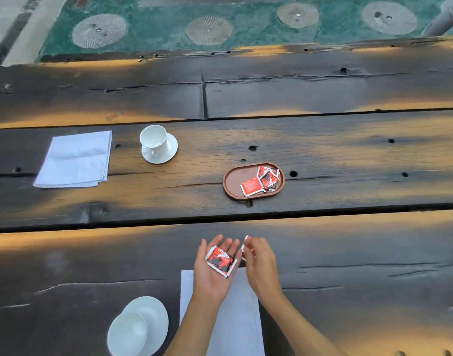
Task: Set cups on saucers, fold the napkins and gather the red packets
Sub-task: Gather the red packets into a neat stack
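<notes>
My left hand (215,263) lies palm up over the near plank with red packets (219,260) stacked in it. Just to its right, my right hand (260,263) pinches another red packet (246,241) in its fingertips. Farther off, a brown oval tray (233,179) holds several more red packets (262,181). A white cup (154,140) stands on its saucer (168,154) at the middle left. A second white cup (127,334) sits on a saucer (153,312) at the near left. One folded white napkin (75,160) lies far left; another napkin (238,319) lies under my forearms.
The table (348,150) is made of dark wooden planks with gaps and holes between them. Beyond its far edge is green ground (246,29) with round stone slabs. A grey metal leg (441,19) shows at the top right.
</notes>
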Available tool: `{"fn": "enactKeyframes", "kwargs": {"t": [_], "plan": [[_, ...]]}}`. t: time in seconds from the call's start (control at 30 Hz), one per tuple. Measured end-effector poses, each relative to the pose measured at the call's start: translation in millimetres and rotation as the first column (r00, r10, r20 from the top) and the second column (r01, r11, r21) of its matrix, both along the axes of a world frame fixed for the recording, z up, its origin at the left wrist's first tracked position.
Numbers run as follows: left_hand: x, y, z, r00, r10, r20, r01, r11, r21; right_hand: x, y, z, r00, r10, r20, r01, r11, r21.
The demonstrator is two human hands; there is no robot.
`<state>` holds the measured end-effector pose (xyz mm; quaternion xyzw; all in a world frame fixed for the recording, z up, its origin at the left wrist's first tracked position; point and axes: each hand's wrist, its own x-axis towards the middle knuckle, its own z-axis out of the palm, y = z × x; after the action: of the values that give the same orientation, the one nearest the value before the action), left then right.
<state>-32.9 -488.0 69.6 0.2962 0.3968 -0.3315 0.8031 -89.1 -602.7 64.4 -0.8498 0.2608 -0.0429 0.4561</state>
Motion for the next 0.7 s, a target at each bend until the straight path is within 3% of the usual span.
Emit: {"fn": "enactKeyframes", "kwargs": {"t": [0.1,0.17,0.23,0.3,0.5,0.63,0.7], "plan": [[2,12,-5,1.0,0.0,0.002,0.0,0.998,0.065,-7,-23,-21,0.97,0.049,-0.239,-0.115,0.956,-0.271],[3,18,-7,1.0,0.007,-0.001,-0.007,0.994,0.106,-11,-32,-31,0.912,0.127,-0.39,-0.275,0.896,-0.35],[3,21,-7,1.0,0.023,-0.005,-0.022,0.991,0.135,-10,-37,-40,0.881,0.171,-0.441,-0.358,0.849,-0.388],[4,22,-7,0.999,0.036,-0.009,-0.034,0.988,0.15,-7,-38,-42,0.887,0.178,-0.425,-0.358,0.847,-0.393],[4,14,-3,1.0,0.023,-0.014,-0.02,0.985,0.172,2,-26,-18,0.959,0.052,-0.279,-0.143,0.938,-0.315],[5,5,1,1.0,-0.012,0.002,0.011,0.99,0.142,-1,10,8,0.948,0.265,-0.176,-0.306,0.91,-0.278],[5,1,2,0.999,-0.037,-0.008,0.038,0.992,0.12,-1,30,10,0.944,0.285,-0.166,-0.317,0.922,-0.221]]}}
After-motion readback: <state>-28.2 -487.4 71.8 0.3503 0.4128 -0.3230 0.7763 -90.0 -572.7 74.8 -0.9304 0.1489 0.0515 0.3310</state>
